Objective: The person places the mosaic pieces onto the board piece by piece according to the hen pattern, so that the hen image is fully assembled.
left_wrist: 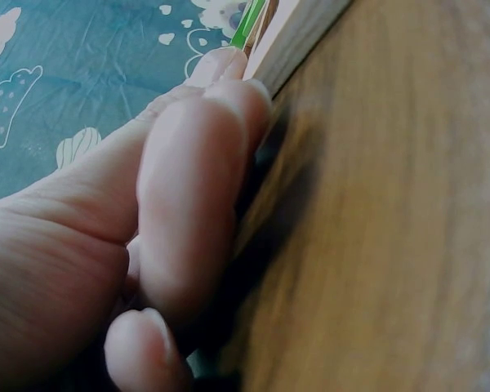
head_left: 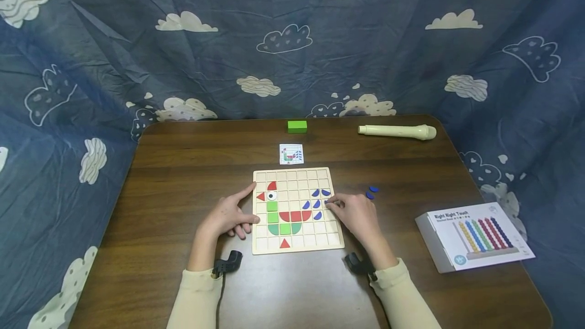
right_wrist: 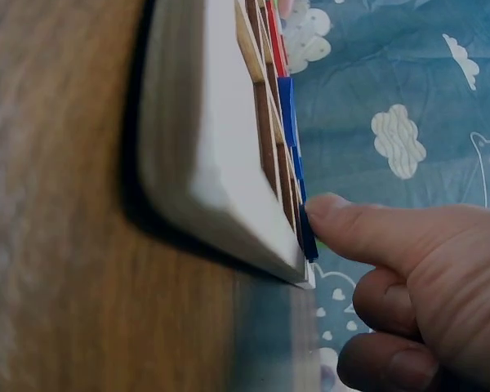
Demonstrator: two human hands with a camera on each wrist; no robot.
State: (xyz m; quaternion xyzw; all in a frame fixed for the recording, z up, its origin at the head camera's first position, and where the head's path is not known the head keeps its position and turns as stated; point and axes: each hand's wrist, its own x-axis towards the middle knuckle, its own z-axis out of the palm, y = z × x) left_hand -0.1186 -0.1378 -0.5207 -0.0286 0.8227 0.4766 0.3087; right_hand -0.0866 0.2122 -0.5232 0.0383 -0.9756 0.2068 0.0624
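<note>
A wooden grid board (head_left: 315, 240) lies on the table, bearing a bird-like picture of red, green and blue pieces and a round eye piece (head_left: 272, 195). My left hand (head_left: 227, 213) rests along the board's left edge, thumb and index finger spread and touching it. At the board's right side my right hand (head_left: 358, 213) pinches a blue half-moon piece (right_wrist: 308, 233) over a cell in the rightmost column, partly hidden by the fingertips. Several similar blue pieces (head_left: 317, 215) sit in nearby cells. Two loose blue pieces (head_left: 374, 189) lie right of the board.
Behind the board lies a small pattern card (head_left: 291, 154), with a green block (head_left: 297, 126) beyond it. A cream microphone-shaped stick (head_left: 396, 132) is at the back right. On the right stands a white toy box (head_left: 475, 237). A cloud-print curtain (head_left: 292, 65) hangs behind the table.
</note>
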